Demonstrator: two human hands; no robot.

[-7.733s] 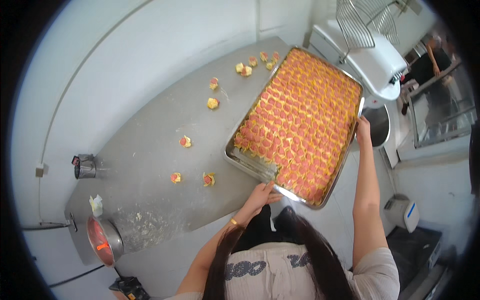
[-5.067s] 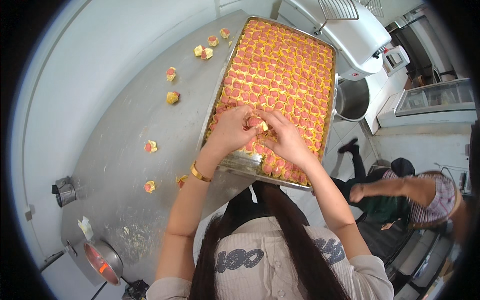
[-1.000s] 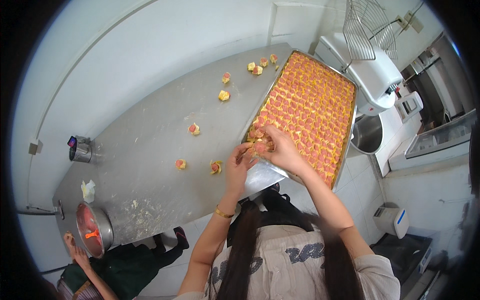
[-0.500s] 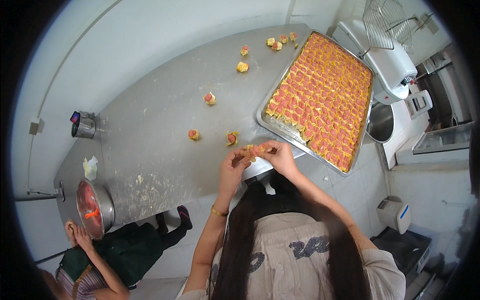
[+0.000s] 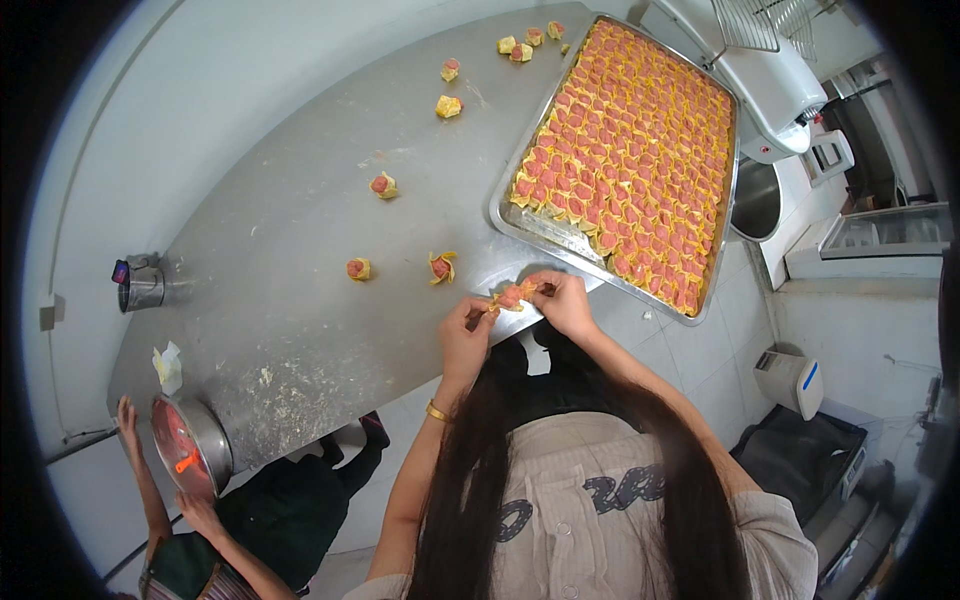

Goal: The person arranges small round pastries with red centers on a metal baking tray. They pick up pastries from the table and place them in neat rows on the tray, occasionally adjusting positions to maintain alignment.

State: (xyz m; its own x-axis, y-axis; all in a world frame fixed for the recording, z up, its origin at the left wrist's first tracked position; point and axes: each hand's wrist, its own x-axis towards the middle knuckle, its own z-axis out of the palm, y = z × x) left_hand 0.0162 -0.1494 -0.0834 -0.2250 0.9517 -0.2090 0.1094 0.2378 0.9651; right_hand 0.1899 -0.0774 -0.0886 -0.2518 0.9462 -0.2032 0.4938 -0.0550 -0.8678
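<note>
In front of my body, near the table's close edge, my left hand (image 5: 465,338) and my right hand (image 5: 563,303) pinch one open-topped dumpling (image 5: 513,297) between them. It has a yellow wrapper and pink meat filling, and its wrapper edges are pulled out toward each hand's fingertips. A similar dumpling (image 5: 442,267) with flared wrapper corners sits on the steel table (image 5: 300,190) just beyond my left hand. Another dumpling (image 5: 358,269) lies further left. Past my right hand, a large metal tray (image 5: 548,238) is packed with rows of such dumplings, with a bare strip at its near left corner.
Several more dumplings are scattered toward the table's far end. At the left stand a metal bowl (image 5: 218,445) of pink filling with an orange tool (image 5: 188,461) and a metal canister (image 5: 142,288). A co-worker's hands flank the bowl. A white machine (image 5: 770,90) stands behind the tray.
My view has shifted slightly, so the table's things sit further left and higher. My fingers have drawn the dumpling's wrapper sideways. The co-worker's hands have moved apart, to either side of the bowl.
</note>
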